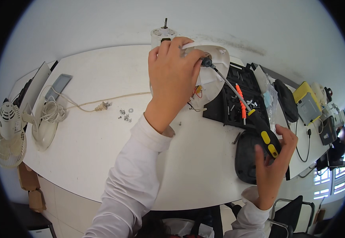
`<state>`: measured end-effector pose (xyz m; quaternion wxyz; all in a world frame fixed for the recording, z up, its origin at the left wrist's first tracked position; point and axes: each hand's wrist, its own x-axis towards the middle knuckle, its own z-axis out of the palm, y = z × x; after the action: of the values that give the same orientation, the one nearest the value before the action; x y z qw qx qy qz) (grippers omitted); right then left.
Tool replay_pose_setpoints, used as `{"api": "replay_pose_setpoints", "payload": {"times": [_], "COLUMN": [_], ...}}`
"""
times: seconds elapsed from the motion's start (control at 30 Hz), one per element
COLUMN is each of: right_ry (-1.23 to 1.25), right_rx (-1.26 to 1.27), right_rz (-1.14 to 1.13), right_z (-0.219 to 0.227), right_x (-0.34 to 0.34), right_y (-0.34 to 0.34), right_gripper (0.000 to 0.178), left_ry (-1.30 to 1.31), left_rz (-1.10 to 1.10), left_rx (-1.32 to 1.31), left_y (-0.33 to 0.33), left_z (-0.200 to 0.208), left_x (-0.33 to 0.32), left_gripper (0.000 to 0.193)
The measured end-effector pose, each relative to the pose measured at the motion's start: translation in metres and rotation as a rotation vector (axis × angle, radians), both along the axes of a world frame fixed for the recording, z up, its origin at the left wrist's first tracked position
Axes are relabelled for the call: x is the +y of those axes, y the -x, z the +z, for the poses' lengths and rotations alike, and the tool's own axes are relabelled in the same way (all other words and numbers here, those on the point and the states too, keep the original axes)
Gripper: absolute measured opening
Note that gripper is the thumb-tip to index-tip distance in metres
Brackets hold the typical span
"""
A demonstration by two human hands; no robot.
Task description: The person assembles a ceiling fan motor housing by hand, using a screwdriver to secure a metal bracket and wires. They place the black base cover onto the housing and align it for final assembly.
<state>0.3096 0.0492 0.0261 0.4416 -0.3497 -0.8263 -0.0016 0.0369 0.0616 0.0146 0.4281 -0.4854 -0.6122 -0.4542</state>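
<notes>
My left hand (172, 73) grips a white plastic fan housing (220, 59) at the table's far side. Its thumb and fingertips press near a dark round fitting (207, 61) inside the housing. Against that fitting rests the tip of a long screwdriver (233, 88) with a black and yellow handle. My right hand (277, 158) is loosely around the butt of the handle, thumb on one side and fingers on the other. Behind my left hand stands a white fan motor (161, 35) with its shaft upward. Thin wires (197, 92) hang below the housing.
Several screws and washers (125, 115) lie mid-table, near a plug (101, 106) and its cord. A black toolbox (220, 107) lies open at right, an orange-handled screwdriver (240, 101) across it, beside a dark rounded case (245, 158). A small fan (10, 133) stands far left.
</notes>
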Motion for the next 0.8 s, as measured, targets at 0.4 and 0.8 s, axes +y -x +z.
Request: {"api": "replay_pose_setpoints", "payload": {"times": [0.4,0.8], "right_ry": [0.019,0.294], "right_rx": [-0.032,0.017], "right_rz": [-0.047,-0.085], "right_z": [0.006,0.013], "right_x": [0.001,0.009], "right_y": [0.004,-0.006], "right_gripper": [0.024,0.028], "left_ry": [0.003,-0.007], "left_rz": [-0.011,-0.021], "left_rx": [-0.005,-0.012], "left_y": [0.0,0.0], "left_z": [-0.001,-0.002], "left_x": [0.0,0.001], "left_gripper": [0.017,0.017]}}
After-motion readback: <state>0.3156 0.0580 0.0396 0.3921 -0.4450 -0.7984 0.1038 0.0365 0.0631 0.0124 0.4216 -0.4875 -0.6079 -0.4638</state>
